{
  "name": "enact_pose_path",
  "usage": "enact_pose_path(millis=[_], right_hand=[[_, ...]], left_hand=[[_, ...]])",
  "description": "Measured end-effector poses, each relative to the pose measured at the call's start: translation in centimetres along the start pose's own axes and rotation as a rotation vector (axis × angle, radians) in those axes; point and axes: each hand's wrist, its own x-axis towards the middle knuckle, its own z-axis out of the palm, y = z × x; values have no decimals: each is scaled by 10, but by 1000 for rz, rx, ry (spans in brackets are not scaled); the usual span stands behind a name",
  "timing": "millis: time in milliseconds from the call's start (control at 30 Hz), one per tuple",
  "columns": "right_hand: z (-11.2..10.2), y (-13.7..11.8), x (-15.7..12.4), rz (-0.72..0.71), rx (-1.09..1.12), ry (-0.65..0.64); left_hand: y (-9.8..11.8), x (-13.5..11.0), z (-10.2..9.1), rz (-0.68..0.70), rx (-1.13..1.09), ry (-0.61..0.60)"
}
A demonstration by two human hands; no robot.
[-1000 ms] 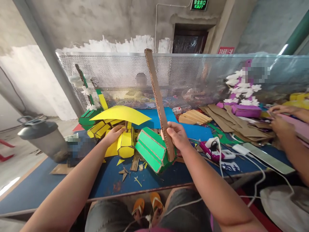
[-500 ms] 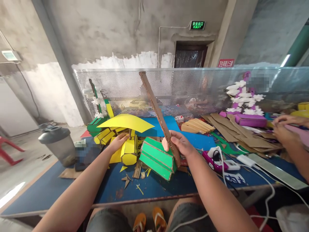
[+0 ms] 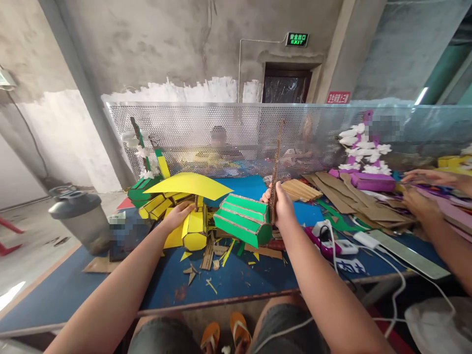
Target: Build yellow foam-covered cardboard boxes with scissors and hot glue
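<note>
My right hand is closed round a long brown cardboard strip, holding it nearly upright and edge-on just right of a green cardboard block on the blue table. My left hand rests with curled fingers on a yellow cardboard model, under a curved yellow sheet.
A perforated metal screen runs across the back. Another person's hands work at the right over brown cardboard pieces. A pink-and-white glue gun with cables, a grey lidded bottle and paper scraps lie about.
My right hand has moved away from me and turned the strip from a left lean to nearly upright. The green block now lies flatter on the table. The left hand stays put.
</note>
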Motion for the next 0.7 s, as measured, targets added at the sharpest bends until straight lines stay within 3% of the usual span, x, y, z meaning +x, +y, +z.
enact_pose_path(millis=[67,167,367,567,700], right_hand=[[1,0,-3,-39,37,37],[1,0,-10,-109,-9,-39],[-3,-7,-14,-221,-397,-200],[-16,-16,-10,-29,-793,-359],[-24,-22,-12,114,-908,-469]], left_hand=[[-4,2,-1,10,7,-6],[-9,6,-1,6,27,6],[-8,5,-1,-19,15,-15],[2,0,-1,50,80,-5],[0,1,-1,61,122,12]])
